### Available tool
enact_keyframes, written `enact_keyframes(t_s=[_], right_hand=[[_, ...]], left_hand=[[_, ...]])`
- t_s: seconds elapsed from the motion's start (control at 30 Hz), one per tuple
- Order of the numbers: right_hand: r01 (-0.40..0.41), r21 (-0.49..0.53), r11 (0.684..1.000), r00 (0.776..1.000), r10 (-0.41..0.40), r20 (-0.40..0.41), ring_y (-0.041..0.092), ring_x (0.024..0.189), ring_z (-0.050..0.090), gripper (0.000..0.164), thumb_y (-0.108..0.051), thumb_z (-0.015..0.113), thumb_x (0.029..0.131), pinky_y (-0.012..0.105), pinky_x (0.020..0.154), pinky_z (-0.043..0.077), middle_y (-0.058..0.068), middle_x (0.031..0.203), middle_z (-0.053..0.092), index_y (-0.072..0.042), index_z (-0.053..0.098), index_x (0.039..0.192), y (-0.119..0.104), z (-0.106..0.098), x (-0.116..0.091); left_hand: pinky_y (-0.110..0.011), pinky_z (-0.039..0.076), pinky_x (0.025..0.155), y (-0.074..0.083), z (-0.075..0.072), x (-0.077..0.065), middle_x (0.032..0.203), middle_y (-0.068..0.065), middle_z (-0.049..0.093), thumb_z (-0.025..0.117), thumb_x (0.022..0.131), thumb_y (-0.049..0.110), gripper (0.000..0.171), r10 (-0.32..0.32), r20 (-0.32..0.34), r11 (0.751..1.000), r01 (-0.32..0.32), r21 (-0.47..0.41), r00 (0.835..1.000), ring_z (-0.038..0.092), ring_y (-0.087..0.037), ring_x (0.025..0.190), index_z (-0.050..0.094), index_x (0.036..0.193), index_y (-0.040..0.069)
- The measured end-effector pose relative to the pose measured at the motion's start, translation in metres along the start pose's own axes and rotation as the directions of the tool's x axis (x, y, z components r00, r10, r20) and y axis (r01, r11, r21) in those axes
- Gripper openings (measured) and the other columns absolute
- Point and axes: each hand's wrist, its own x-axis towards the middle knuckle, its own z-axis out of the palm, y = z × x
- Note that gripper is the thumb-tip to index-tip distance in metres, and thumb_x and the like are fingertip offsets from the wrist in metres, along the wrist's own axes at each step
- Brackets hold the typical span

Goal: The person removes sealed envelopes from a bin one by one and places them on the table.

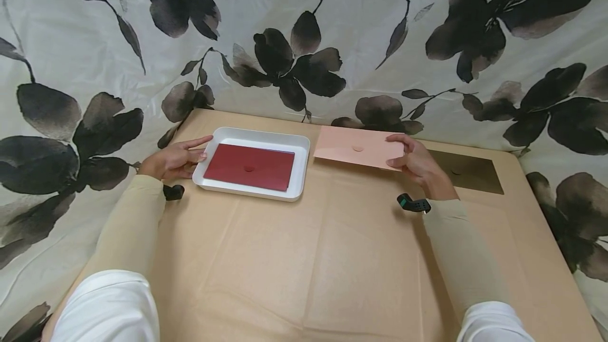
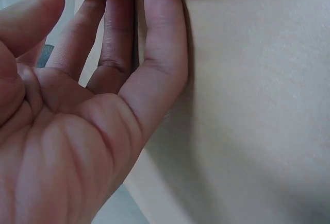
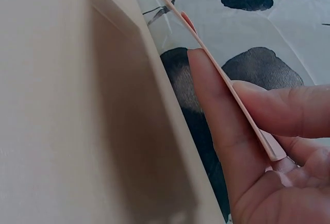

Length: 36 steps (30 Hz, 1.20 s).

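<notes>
A white tray (image 1: 252,195) sits at the table's back left, with a dark red envelope (image 1: 249,167) in it. A thin bluish edge shows beneath that envelope. My left hand (image 1: 178,158) grips the tray's left rim; in the left wrist view, the thumb (image 2: 36,20) meets the rim and the other fingers reach under it. With its right end pinched between thumb and fingers, a pink envelope (image 1: 356,146) is held above the table by my right hand (image 1: 415,162). The right wrist view shows this pink envelope (image 3: 219,72) edge-on, tilted.
A gold-brown envelope (image 1: 470,171) lies flat at the back right, partly behind the right hand. The tan-covered table (image 1: 356,263) ends at the back against a white cloth with dark flowers (image 1: 294,67).
</notes>
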Motion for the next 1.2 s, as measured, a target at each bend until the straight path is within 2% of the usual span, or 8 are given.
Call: enact_keyframes(t_s=[0.3,0.6,0.73,0.93,1.07,1.2], right_hand=[[-0.013,-0.001,1.0,1.0,0.013,-0.012,0.008,0.092,0.063,0.065,0.028,0.062,0.084,0.02,0.071,0.061,-0.002,0.122,0.052,-0.01,0.055,0.137,0.002,-0.007,0.0],[-0.026,-0.082,0.996,1.0,0.025,-0.014,0.009,0.096,0.057,0.065,0.024,0.064,0.086,0.016,0.067,0.057,-0.004,0.123,0.044,-0.011,0.053,0.14,0.002,-0.008,0.006],[-0.037,-0.069,0.997,0.999,0.036,-0.014,0.008,0.093,0.058,0.065,0.026,0.062,0.086,0.017,0.067,0.058,-0.002,0.121,0.045,-0.009,0.052,0.14,0.002,-0.009,0.007],[-0.049,-0.068,0.997,0.999,0.048,-0.017,0.009,0.095,0.058,0.065,0.025,0.062,0.087,0.018,0.069,0.059,-0.001,0.123,0.047,-0.009,0.051,0.141,0.002,-0.013,0.007],[-0.048,-0.091,0.995,0.999,0.046,-0.024,0.011,0.102,0.055,0.066,0.025,0.063,0.087,0.017,0.07,0.058,-0.002,0.128,0.045,-0.009,0.051,0.143,0.003,-0.014,0.007],[-0.062,-0.124,0.99,0.998,0.059,-0.029,0.015,0.107,0.048,0.066,0.024,0.062,0.088,0.017,0.07,0.058,-0.001,0.148,0.031,-0.007,0.049,0.145,0.004,-0.017,0.009]], left_hand=[[-0.04,0.062,0.094,0.0,0.001,0.003,0.175,-0.012,0.017,0.055,0.109,0.022,0.074,-0.003,0.003,1.0,0.003,0.018,1.0,0.067,-0.014,0.109,0.012,0.166,0.043],[-0.04,0.061,0.096,-0.003,-0.004,-0.001,0.176,-0.01,0.017,0.055,0.109,0.021,0.074,0.007,-0.002,1.0,-0.007,0.015,1.0,0.066,-0.011,0.111,0.015,0.166,0.043],[-0.04,0.061,0.096,-0.004,-0.005,-0.001,0.176,-0.009,0.013,0.054,0.109,0.02,0.074,0.013,0.014,1.0,-0.013,0.014,1.0,0.065,-0.011,0.112,0.012,0.166,0.042],[-0.041,0.061,0.096,-0.001,-0.003,-0.002,0.176,-0.012,0.016,0.056,0.108,0.022,0.075,0.013,0.016,1.0,-0.013,0.014,1.0,0.066,-0.012,0.111,0.013,0.166,0.043],[-0.041,0.061,0.096,-0.001,-0.003,-0.001,0.175,-0.014,0.015,0.056,0.108,0.022,0.074,0.016,0.019,1.0,-0.017,0.01,1.0,0.066,-0.012,0.11,0.014,0.165,0.045],[-0.042,0.06,0.097,-0.002,-0.001,0.0,0.174,-0.013,0.019,0.056,0.108,0.021,0.073,0.017,0.01,1.0,-0.017,-0.002,1.0,0.067,-0.012,0.11,0.016,0.165,0.044]])
